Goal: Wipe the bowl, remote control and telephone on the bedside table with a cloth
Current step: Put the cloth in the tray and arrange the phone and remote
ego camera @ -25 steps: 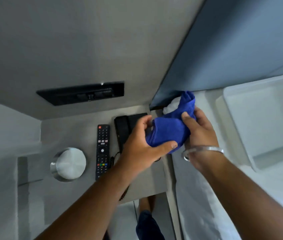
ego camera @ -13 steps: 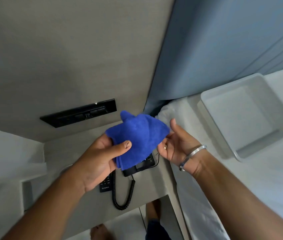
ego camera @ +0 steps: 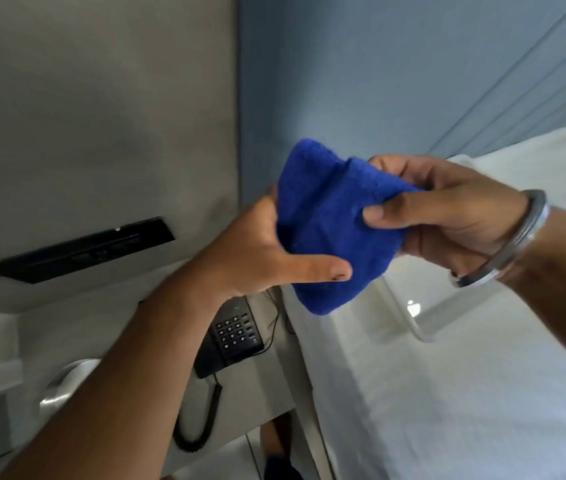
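Grey-beige wall panel (ego camera: 101, 109) from nine to twelve o'clock, meeting a blue-grey padded headboard (ego camera: 395, 71) from twelve to two. White-sheeted bed (ego camera: 465, 393) across three to six o'clock. Pale grey bedside table top (ego camera: 267, 386) low at about seven o'clock, edge to edge with the bed. Long black recessed switch panel (ego camera: 80, 249) set in the wall at nine o'clock.

On the bed at about four o'clock, a translucent white rectangular plastic tray (ego camera: 423, 327), mostly hidden behind hand and cloth; contents not discernible.

Held up at centre, well above the table and touching nothing on it: a bunched bright blue terry cloth (ego camera: 337, 230). Left hand (ego camera: 260, 251) at its nine-o'clock side, thumb stretched flat under the lower fold, other fingers hidden behind the fabric, so spread or pressed cannot be told. Right hand (ego camera: 447, 216) at its three-o'clock side, thumb and curled fingers pinching the cloth's upper fold. Plain silver metal bangle (ego camera: 503, 244) round the right wrist.

On the table at six to seven o'clock, a black corded desk telephone (ego camera: 233, 336) with keypad showing, its coiled black cord (ego camera: 202, 424) looping toward six. Further toward eight o'clock, a round brushed-metal bowl (ego camera: 63, 386), largely covered by the left forearm; inside not visible. Remote control hidden from sight.
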A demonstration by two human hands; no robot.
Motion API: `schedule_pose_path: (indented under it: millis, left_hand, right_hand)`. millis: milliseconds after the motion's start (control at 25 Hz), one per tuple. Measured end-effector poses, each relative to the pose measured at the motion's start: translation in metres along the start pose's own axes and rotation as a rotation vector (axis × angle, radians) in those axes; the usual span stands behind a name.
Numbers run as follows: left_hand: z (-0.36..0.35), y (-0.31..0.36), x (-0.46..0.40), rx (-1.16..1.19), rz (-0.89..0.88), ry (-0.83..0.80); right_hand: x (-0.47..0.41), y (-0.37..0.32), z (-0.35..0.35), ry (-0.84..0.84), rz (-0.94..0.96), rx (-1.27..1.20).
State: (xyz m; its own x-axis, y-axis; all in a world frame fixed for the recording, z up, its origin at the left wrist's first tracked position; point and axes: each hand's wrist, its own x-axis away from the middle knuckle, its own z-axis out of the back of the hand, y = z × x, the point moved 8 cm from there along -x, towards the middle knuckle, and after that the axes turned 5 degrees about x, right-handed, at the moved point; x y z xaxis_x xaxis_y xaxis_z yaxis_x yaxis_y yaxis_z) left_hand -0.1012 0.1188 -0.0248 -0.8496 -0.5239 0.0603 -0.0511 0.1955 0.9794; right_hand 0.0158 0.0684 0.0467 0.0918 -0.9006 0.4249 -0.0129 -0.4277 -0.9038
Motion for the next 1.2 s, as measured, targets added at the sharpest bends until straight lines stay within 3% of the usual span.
schedule_pose_path:
  millis: [80, 160, 240, 320, 480, 600, 680, 800, 880, 920, 1000, 1080, 1200]
  left_hand:
    - [-0.032, -0.009, -0.041, 0.010, 0.146, -0.083]
    - [-0.046, -0.039, -0.069, 0.047, 0.310, -0.064]
    - [-0.059, -0.061, -0.100, 0.055, 0.422, -0.028]
    - [-0.076, -0.076, -0.131, 0.007, 0.516, 0.031]
    - [-0.116, -0.097, -0.174, -0.208, 0.628, 0.072]
    - [-0.124, -0.085, -0.178, -0.765, 0.556, 0.056]
    - [-0.118, -0.050, -0.160, -1.015, 0.273, 0.219]
    - [-0.082, -0.015, -0.086, -1.010, -0.117, 0.483]
    - [-0.036, -0.027, -0.028, -1.086, -0.107, 0.527]
    - [-0.008, -0.043, 0.002, -1.129, -0.016, 0.534]
    - [0.051, -0.088, 0.062, -1.222, 0.283, 0.496]
    - [0.095, -0.140, 0.115, -1.260, 0.586, 0.370]
    - [0.118, -0.204, 0.155, -1.268, 0.734, 0.140]
  right_hand:
    - [0.013, -0.006, 0.059, 0.151, 0.036, -0.016]
    - [0.026, 0.009, 0.124, 0.377, 0.014, 0.004]
    - [0.044, 0.043, 0.197, 0.650, -0.120, 0.176]
    - [0.058, 0.082, 0.253, 0.802, -0.301, 0.380]
    - [0.064, 0.125, 0.307, 0.768, -0.504, 0.705]
    - [0.058, 0.119, 0.309, 0.667, -0.571, 1.229]
    - [0.060, 0.092, 0.288, 0.792, -0.366, 1.315]
    - [0.065, 0.059, 0.197, 0.892, 0.173, 1.155]
    - [0.051, 0.062, 0.108, 0.736, 0.426, 1.102]
    - [0.038, 0.075, 0.064, 0.624, 0.472, 1.069]
    - [-0.001, 0.116, -0.012, 0.422, 0.447, 1.012]
    - [-0.047, 0.178, -0.063, 0.251, 0.191, 0.981]
    - [-0.096, 0.272, -0.097, 0.101, -0.229, 1.019]
